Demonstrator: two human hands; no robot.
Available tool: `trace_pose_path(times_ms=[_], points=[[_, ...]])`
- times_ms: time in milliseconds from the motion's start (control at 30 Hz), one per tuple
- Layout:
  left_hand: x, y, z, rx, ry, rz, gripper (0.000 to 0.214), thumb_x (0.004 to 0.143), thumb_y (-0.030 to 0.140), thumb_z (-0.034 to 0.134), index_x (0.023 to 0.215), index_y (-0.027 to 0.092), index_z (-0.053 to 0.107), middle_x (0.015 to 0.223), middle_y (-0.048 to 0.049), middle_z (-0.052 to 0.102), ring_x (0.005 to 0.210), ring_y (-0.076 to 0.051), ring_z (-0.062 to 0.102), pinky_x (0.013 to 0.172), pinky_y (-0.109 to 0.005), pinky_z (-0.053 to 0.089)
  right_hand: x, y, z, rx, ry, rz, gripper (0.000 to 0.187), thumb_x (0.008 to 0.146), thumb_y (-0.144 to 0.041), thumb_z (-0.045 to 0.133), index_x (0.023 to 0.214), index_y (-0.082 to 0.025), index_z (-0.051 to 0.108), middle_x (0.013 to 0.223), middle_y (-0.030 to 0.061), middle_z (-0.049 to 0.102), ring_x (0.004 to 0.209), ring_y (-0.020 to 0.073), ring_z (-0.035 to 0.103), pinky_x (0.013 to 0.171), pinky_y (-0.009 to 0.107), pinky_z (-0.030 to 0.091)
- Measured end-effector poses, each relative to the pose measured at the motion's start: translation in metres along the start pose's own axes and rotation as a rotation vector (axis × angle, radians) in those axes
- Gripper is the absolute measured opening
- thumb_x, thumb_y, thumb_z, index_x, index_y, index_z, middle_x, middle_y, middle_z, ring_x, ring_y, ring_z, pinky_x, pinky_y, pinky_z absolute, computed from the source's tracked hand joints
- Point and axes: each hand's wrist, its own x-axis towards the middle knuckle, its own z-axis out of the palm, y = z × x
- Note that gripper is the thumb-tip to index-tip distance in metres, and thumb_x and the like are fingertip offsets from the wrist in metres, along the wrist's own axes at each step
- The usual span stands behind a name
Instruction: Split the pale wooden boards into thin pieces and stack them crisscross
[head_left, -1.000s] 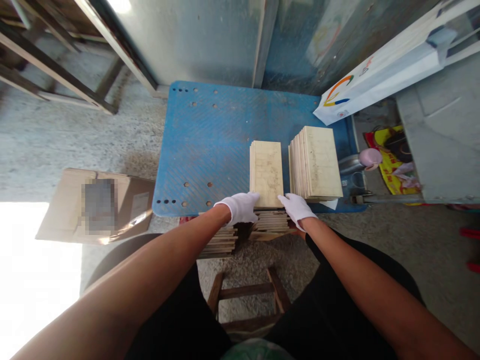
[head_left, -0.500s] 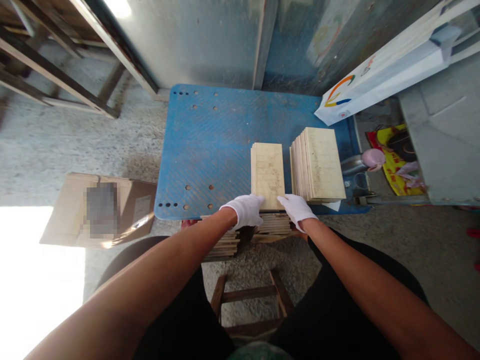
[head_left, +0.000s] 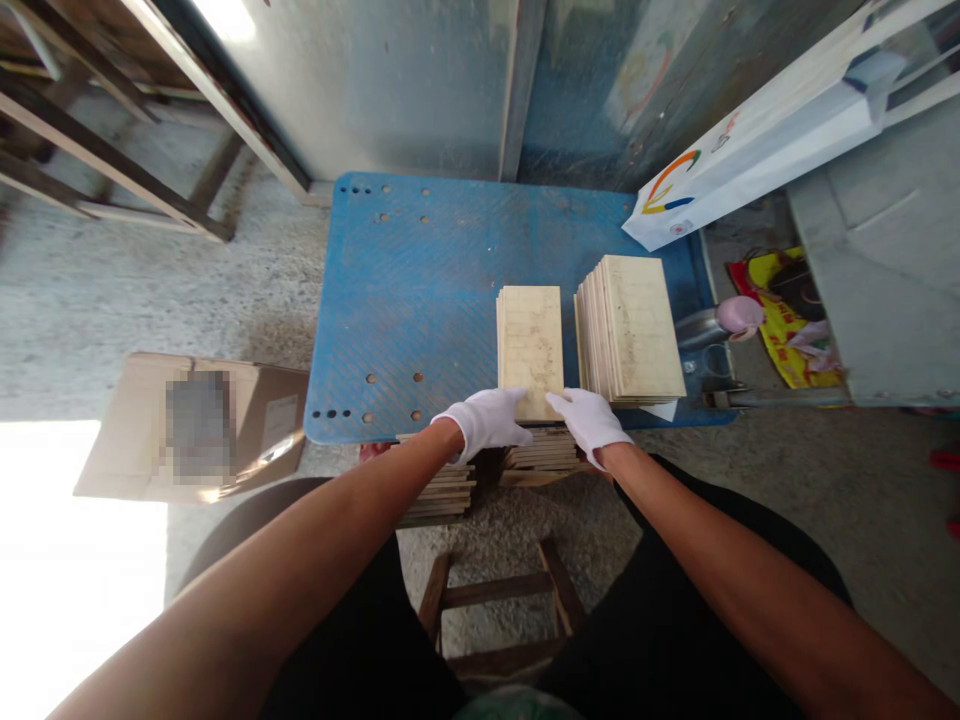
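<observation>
A low stack of pale wooden boards lies near the front edge of the blue table. My left hand, in a white glove, grips its near left corner, the thumb reaching onto the top board. On the near right corner is my right hand, also gloved, with its fingertips against the boards. Just to the right stands a taller stack of similar boards, leaning slightly. Under the table's front edge, more boards are piled up, with another pile partly behind my left wrist.
A white paper bag stands at the far right of the table. Near the right edge are a metal flask with a pink lid and a clear cup. A cardboard box lies left. A wooden stool is between my legs.
The view has shifted slightly. Both hands stay at the near corners of the low stack, the right fingertips a little further over its corner. The stacks look the same.
</observation>
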Motion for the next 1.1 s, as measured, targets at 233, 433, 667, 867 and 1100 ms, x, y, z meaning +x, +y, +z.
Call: trace_pose_path(times_ms=[233,433,667,867,1100], points=[[0.001,-0.005,-0.002,-0.192,0.032,-0.036,0.084,0.068,0.039,0.068,0.145,0.017,0.042,0.127,-0.0107,0.064,0.109,-0.026,0.063,0.093,-0.030,0.049,-0.003,-0.015,-0.007,-0.142,0.079,0.032,0.033,0.083,-0.052,0.056,0.088,-0.021,0.069,0.090,0.0077,0.071,0.084,0.0228,0.063,0.065,0.029,0.041],[0.004,-0.008,-0.003,-0.212,0.042,-0.056,0.090,0.068,0.039,0.067,0.148,0.014,0.036,0.127,-0.0127,0.064,0.108,-0.026,0.063,0.092,-0.031,0.049,0.007,-0.013,0.004,0.337,0.062,0.097,0.035,0.074,-0.054,0.067,0.077,-0.020,0.062,0.083,0.0050,0.067,0.073,0.0173,0.062,0.061,0.026,0.050],[0.000,-0.011,-0.004,-0.335,-0.004,-0.011,0.075,0.067,0.041,0.070,0.135,0.015,0.052,0.123,-0.0092,0.067,0.108,-0.026,0.063,0.094,-0.033,0.048,0.010,-0.017,0.007,0.590,-0.141,-0.036,0.044,0.069,-0.060,0.069,0.071,-0.018,0.058,0.068,-0.0009,0.059,0.060,0.0117,0.054,0.053,0.023,0.049],[-0.007,-0.024,-0.013,-0.482,0.048,-0.049,0.072,0.071,0.039,0.070,0.136,0.013,0.052,0.128,-0.0120,0.065,0.115,-0.027,0.061,0.098,-0.036,0.047,0.001,-0.020,0.000,0.757,-0.202,0.013,0.041,0.062,-0.052,0.078,0.076,-0.017,0.062,0.081,0.0039,0.068,0.070,0.0164,0.064,0.056,0.024,0.051],[-0.031,-0.037,-0.045,-0.974,0.322,-0.063,0.063,0.088,0.049,0.053,0.142,0.017,0.043,0.142,-0.0128,0.053,0.118,-0.023,0.059,0.095,-0.035,0.051,-0.025,-0.039,-0.023,0.914,-0.347,-0.086,0.031,0.075,-0.048,0.069,0.090,-0.021,0.064,0.104,0.0070,0.071,0.092,0.0212,0.068,0.072,0.028,0.056]])
